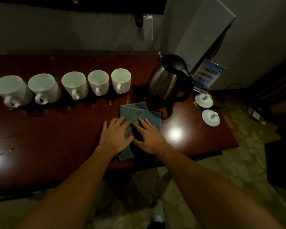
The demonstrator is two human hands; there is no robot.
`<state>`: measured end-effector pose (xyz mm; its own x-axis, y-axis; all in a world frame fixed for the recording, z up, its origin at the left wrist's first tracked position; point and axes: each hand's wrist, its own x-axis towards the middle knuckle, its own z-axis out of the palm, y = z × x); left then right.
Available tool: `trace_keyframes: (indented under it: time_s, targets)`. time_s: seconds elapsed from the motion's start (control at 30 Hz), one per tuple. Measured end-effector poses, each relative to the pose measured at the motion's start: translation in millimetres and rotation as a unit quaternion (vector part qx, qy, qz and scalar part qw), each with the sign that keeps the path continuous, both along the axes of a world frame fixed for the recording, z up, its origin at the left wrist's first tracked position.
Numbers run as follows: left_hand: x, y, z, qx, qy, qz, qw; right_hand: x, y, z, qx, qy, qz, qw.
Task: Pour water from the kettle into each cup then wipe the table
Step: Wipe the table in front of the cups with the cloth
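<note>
Several white cups stand in a row along the back of the dark red table (56, 129), from the leftmost cup (12, 90) to the rightmost cup (121, 80), handles facing me. A steel kettle (165, 80) with a black lid and handle stands to their right. A blue-grey cloth (135, 113) lies flat in front of the kettle. My left hand (116, 134) and my right hand (149, 136) both rest flat on the cloth's near part, fingers straight and spread, the two hands side by side.
Two white lids (203, 100) (210, 117) lie at the table's right end. A blue leaflet stand (208, 75) sits behind the kettle, beside a white cabinet (205, 30). Cables and a power strip (254, 114) lie on the floor at right. The table's front edge is near my arms.
</note>
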<state>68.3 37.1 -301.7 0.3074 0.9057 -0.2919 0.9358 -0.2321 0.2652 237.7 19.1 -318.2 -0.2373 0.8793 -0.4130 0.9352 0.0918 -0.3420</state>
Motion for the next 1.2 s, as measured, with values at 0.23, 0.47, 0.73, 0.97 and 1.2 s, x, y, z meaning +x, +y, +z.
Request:
trace_keyframes:
  time_s: [0.23, 0.47, 0.73, 0.97, 1.2]
  targets:
    - [10.8, -3.3, -5.5, 0.004, -0.026, 0.009, 1.000, 7.7, 5.2, 2.5, -0.002, -0.010, 0.031, 0.999]
    - [-14.6, 4.6, -9.4, -0.012, 0.021, 0.003, 1.000, -13.9, 10.9, 1.4, 0.001, -0.015, 0.030, 0.999]
    - [-122.1, 7.0, -13.9, -0.008, 0.039, 0.090, 0.995, -132.1, 32.2, -5.8, 0.008, 0.025, 0.080, 0.996]
    - [-267.3, -29.1, -20.7, 0.033, 0.057, 0.189, 0.980, -280.2, 38.6, -6.2, 0.001, 0.038, 0.195, 0.980]
    - [-368.0, -60.6, -20.6, 0.044, 0.090, 0.260, 0.960, -394.4, 22.7, -8.5, -0.002, 0.031, 0.265, 0.964]
